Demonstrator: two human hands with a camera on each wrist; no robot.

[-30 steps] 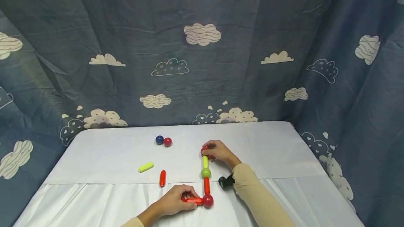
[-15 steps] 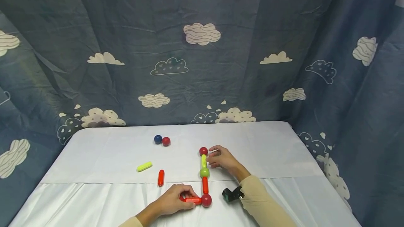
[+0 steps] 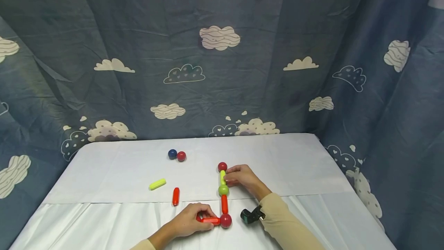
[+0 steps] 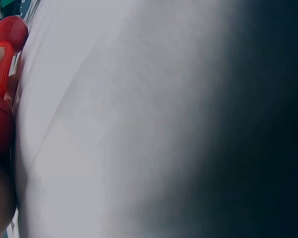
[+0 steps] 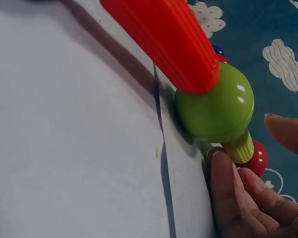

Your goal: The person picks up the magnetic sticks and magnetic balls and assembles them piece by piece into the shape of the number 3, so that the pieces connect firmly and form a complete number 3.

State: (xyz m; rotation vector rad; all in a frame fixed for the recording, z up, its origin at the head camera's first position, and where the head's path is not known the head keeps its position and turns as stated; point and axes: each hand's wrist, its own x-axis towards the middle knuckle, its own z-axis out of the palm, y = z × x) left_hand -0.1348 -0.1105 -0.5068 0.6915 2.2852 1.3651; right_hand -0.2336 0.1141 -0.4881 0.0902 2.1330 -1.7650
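Observation:
A chain of toy magnetic rods and balls stretches away across the white table. At its near end is a red ball (image 3: 226,220), then a red rod (image 3: 224,204), a green ball (image 3: 223,190), a yellow-green rod (image 3: 222,177) and a far red ball (image 3: 222,166). My left hand (image 3: 190,219) grips another red rod (image 3: 212,221) joined sideways to the near ball; the left wrist view shows a further red ball (image 4: 0,129) at its other end, partly under the hand. Beside the yellow-green rod is my right hand (image 3: 244,180), fingertips close against it, thumb apart in the right wrist view.
Left of the chain lie a loose yellow-green rod (image 3: 157,184) and a loose red rod (image 3: 175,196). Farther back, a blue ball (image 3: 172,154) and a red ball (image 3: 181,156) sit together. A dark blue cloud-patterned curtain (image 3: 222,88) hangs behind the table.
My right hand let go of the far red ball, drew back with fingers spread, then came in beside the yellow-green rod. The left hand keeps its grip on the red rod.

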